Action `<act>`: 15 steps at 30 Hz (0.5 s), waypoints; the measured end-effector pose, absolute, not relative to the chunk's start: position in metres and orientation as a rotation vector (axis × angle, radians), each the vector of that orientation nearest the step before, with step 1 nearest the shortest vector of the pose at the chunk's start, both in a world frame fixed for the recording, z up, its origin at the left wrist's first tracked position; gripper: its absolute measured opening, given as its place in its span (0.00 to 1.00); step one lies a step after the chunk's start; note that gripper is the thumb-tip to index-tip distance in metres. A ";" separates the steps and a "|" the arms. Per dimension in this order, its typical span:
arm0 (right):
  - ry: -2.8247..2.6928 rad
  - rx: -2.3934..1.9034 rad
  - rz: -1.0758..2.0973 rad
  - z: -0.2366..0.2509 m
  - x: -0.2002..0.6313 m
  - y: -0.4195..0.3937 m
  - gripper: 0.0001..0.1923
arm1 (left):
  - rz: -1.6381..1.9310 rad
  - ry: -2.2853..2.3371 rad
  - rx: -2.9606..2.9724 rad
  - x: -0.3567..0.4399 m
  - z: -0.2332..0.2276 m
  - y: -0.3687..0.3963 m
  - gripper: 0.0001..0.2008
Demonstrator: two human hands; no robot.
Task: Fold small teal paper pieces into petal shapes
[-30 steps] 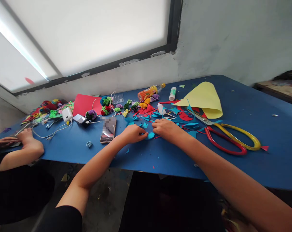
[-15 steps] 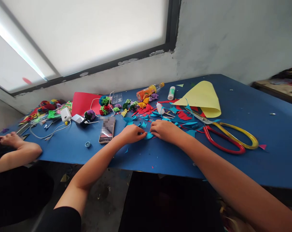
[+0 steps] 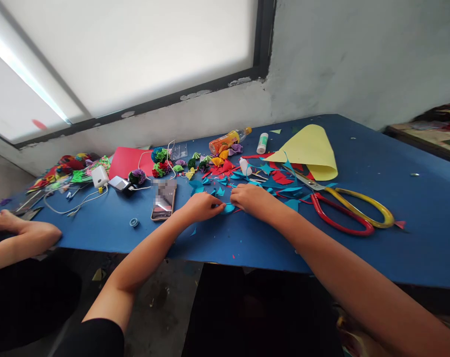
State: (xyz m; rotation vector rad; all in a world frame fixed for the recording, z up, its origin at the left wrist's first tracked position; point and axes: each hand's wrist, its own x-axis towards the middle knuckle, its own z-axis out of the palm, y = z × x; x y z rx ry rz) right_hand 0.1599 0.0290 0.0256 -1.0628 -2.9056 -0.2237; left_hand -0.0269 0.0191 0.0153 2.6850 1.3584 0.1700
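both hands meet on a small teal paper piece near the middle of the blue table

the left hand (image 3: 202, 206) and the right hand (image 3: 251, 198) rest on the blue table (image 3: 358, 248) with fingertips turned toward each other, and the teal paper piece (image 3: 229, 208) lies flat in the narrow gap between them, touching both. it sits just right of the left fingertips and just left of the right ones, so neither hand is clearly nearer; its long axis seems to run left to right, though it is too small to be sure. both hands have fingers drawn together, pinching the piece's ends. more teal and red scraps (image 3: 284, 178) lie just beyond on the far side, the big scissors (image 3: 344, 210) to the right, a phone (image 3: 164, 199) to the left. another person's hand (image 3: 5, 222) rests at the far left edge.
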 end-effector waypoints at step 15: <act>-2.892 -1.098 -0.086 0.027 0.165 0.029 0.08 | 0.203 1.345 2.650 -0.027 0.016 0.018 0.21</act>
